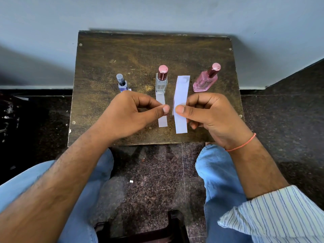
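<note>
Three perfume bottles stand in a row on a small wooden table [108, 55]: a small blue one [122, 84], a clear one with a pink cap [161, 81] and a pink one [206, 79]. My right hand [210, 116] pinches a white paper strip [182, 88] between thumb and fingers, holding it upright between the clear and pink bottles. Another strip [163, 121] lies flat in front of the clear bottle. My left hand [133, 114] hovers over that strip with curled fingers, thumb and forefinger tips close together, and I see nothing held between them. A white corner [129, 89] shows by the blue bottle.
The table stands against a pale blue wall [157, 13]. Around it is a dark speckled stone floor [280, 120]. My knees in blue jeans [215, 165] are at the table's near edge, and a dark stool edge [173, 218] shows between them.
</note>
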`<action>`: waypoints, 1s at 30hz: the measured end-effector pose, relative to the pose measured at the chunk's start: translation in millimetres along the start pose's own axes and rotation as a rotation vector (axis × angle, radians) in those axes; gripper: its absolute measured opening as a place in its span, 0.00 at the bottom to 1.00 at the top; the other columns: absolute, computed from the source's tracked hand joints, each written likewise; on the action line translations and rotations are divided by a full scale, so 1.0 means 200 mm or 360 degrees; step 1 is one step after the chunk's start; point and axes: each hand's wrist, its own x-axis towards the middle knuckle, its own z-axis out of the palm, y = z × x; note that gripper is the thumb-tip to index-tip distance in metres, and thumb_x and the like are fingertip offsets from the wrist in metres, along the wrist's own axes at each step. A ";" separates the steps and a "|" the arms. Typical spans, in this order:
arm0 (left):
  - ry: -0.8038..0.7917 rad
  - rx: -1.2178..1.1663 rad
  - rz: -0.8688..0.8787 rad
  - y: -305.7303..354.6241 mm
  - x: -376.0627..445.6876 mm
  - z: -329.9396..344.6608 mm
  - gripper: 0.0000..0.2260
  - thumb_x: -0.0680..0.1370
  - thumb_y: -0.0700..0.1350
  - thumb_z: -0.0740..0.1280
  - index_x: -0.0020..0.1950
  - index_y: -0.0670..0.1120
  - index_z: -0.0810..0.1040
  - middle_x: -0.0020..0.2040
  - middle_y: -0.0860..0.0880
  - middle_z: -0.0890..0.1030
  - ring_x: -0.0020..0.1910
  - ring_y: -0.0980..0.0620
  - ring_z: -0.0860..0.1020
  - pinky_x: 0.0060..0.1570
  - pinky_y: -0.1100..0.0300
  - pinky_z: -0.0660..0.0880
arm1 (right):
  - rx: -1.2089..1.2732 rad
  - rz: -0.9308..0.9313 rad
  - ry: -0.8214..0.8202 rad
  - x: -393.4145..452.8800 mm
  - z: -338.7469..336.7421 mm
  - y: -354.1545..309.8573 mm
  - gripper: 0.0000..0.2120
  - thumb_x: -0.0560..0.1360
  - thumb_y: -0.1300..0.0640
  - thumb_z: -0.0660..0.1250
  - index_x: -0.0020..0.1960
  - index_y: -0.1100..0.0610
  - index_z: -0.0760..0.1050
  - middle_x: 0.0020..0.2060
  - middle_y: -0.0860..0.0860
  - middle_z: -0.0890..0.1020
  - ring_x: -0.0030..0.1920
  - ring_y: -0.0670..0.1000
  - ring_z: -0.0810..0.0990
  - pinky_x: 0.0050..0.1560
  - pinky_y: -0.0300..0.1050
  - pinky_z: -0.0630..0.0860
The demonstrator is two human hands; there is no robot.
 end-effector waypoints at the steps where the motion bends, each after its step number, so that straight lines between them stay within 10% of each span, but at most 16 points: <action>1: 0.0026 -0.0030 0.0034 0.00 0.00 0.01 0.06 0.77 0.54 0.77 0.51 0.56 0.90 0.40 0.55 0.89 0.36 0.59 0.82 0.41 0.62 0.77 | -0.0026 0.0001 -0.0038 0.00 0.00 0.00 0.04 0.67 0.52 0.80 0.39 0.52 0.87 0.31 0.51 0.83 0.29 0.44 0.77 0.30 0.38 0.73; 3: 0.0042 -0.0103 0.0116 0.01 0.00 0.03 0.11 0.78 0.44 0.78 0.60 0.50 0.88 0.50 0.57 0.90 0.45 0.67 0.86 0.49 0.71 0.78 | -0.0077 0.0006 -0.0110 -0.01 0.02 0.01 0.04 0.68 0.54 0.80 0.39 0.53 0.86 0.30 0.50 0.83 0.28 0.43 0.77 0.30 0.36 0.72; 7: 0.0115 -0.0102 0.0206 0.03 -0.02 0.05 0.16 0.78 0.36 0.77 0.65 0.47 0.85 0.55 0.54 0.87 0.28 0.75 0.75 0.35 0.82 0.67 | -0.0142 -0.0006 -0.0186 -0.01 0.04 0.01 0.04 0.68 0.54 0.80 0.38 0.52 0.86 0.32 0.54 0.82 0.28 0.44 0.74 0.30 0.37 0.71; 13: 0.0198 -0.0148 0.0295 -0.02 0.00 0.03 0.15 0.76 0.51 0.79 0.62 0.56 0.86 0.53 0.60 0.89 0.23 0.59 0.62 0.25 0.66 0.62 | -0.0154 0.0001 -0.0234 -0.01 0.04 0.01 0.15 0.75 0.65 0.79 0.36 0.47 0.87 0.29 0.45 0.82 0.28 0.41 0.75 0.31 0.37 0.70; 26: 0.0198 0.0051 0.0501 -0.05 -0.01 0.04 0.08 0.80 0.50 0.76 0.59 0.55 0.89 0.36 0.56 0.84 0.28 0.58 0.70 0.30 0.62 0.67 | -0.0004 0.0121 -0.0397 -0.02 0.03 0.02 0.03 0.72 0.57 0.80 0.44 0.55 0.86 0.36 0.53 0.85 0.31 0.46 0.78 0.32 0.41 0.73; 30: 0.0157 0.0135 0.0438 -0.06 -0.01 0.04 0.07 0.82 0.54 0.75 0.58 0.58 0.89 0.40 0.51 0.88 0.28 0.40 0.76 0.28 0.48 0.74 | 0.0064 0.0074 -0.0228 -0.02 0.03 0.01 0.09 0.75 0.52 0.74 0.46 0.58 0.85 0.37 0.54 0.86 0.35 0.51 0.82 0.33 0.45 0.71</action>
